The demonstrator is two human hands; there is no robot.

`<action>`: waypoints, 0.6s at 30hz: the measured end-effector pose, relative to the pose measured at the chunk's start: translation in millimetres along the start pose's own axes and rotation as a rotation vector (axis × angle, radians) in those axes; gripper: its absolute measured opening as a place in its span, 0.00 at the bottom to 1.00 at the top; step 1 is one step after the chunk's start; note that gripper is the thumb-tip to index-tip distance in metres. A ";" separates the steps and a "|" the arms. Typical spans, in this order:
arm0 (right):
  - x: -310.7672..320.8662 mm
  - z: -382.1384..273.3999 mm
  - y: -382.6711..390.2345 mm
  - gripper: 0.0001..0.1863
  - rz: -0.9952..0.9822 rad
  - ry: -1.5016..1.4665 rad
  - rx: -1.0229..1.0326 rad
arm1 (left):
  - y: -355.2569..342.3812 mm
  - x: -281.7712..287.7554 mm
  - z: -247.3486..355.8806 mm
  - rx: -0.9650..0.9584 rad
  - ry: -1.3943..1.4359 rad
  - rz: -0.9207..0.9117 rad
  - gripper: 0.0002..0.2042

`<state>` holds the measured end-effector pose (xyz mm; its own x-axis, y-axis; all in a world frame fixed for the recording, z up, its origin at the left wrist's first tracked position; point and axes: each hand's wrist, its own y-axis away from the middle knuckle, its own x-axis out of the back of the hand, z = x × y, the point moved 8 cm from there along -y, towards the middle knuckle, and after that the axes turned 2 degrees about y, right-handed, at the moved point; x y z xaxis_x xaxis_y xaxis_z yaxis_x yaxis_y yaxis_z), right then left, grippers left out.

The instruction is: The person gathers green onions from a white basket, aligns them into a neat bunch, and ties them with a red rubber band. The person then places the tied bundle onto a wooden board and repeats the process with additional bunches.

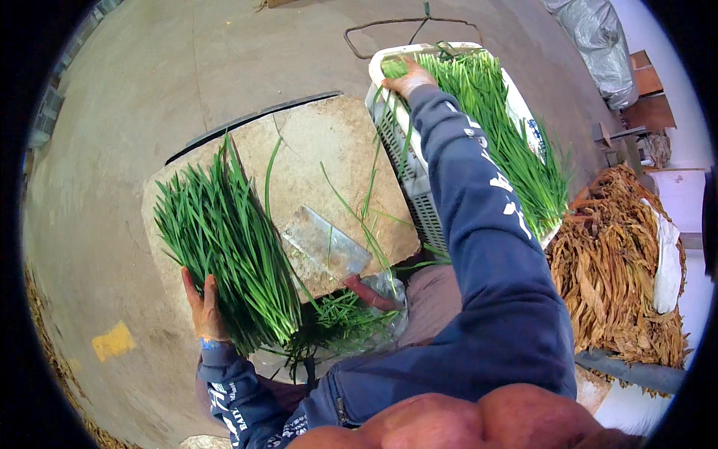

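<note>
A thick bunch of garlic chives lies along the left side of a worn, pale board. My left hand rests against its near left edge, fingers stretched out and apart. My right arm reaches across to a white plastic basket on the right. There my right hand is closed around pale stem ends at the far left corner, its fingertips by the rim. More garlic chives fill the basket lengthwise. A cleaver lies flat on the board, its reddish handle over the near edge.
Loose green blades are strewn over the board. Below its near edge, a clear plastic bag holds green trimmings. A wire handle sticks out beyond the basket. Dried brown leaves are piled at right, and a silver-grey sack stands behind.
</note>
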<state>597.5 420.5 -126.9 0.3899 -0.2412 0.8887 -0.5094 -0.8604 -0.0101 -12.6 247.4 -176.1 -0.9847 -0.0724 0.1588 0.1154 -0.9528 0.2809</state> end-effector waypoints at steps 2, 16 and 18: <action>5.3 40.1 -7.5 0.33 0.042 -0.325 0.025 | -0.9 0.3 7.7 -0.074 -0.033 0.013 0.34; 227.4 50.9 264.4 0.27 0.474 -1.092 0.317 | 145.5 -159.9 70.8 0.042 0.290 -0.693 0.24; 234.2 -10.0 313.5 0.25 0.388 -1.084 0.411 | 198.9 -218.9 59.5 0.418 0.520 -1.081 0.34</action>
<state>521.4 98.7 82.7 0.8034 -0.5937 -0.0458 -0.5304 -0.6785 -0.5082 233.7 91.3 -98.6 -0.5261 0.4838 -0.6994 -0.8371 -0.4398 0.3253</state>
